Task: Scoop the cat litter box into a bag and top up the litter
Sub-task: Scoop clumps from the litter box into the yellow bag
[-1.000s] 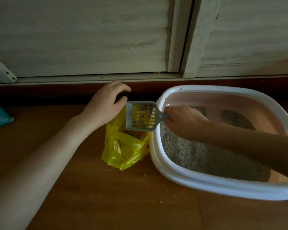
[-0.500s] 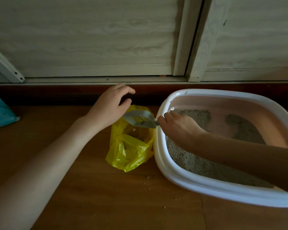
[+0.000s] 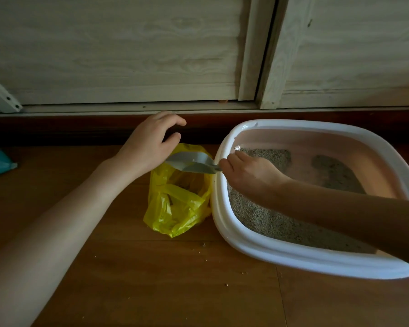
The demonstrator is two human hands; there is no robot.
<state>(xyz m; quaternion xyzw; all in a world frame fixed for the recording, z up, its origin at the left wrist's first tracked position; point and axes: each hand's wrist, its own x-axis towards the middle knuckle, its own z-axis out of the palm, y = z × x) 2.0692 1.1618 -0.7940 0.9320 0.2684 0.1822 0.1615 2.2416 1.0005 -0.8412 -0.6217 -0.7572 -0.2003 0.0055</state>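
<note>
The right hand (image 3: 248, 172) grips the handle of a grey plastic scoop (image 3: 191, 162), fingers curled round it; the handle itself is hidden inside the fist. The scoop is turned over above the open mouth of the yellow bag (image 3: 177, 197), its blade facing down, so emptying appears to be in hand. The left hand (image 3: 149, 147) sits at the far left edge of the bag mouth with fingers and thumb curved; whether it pinches the film or only props it open cannot be told, as the contact is hidden. The bag stands on the wooden floor (image 3: 151, 291), touching the left wall of the litter box (image 3: 281, 253). Judged by appearance, the bag is thin, soft and slack: it will collapse unless its rim is held, and is best taken at the mouth or handles. The scoop looks light and stiff, properly held by its handle. The box, white-rimmed with a pink interior, holds grey granular litter (image 3: 269, 223) banked toward the near left, with bare floor showing at the far middle; it would be heavy and should be taken by the rim. Stray granules lie on the floor near the bag.
</note>
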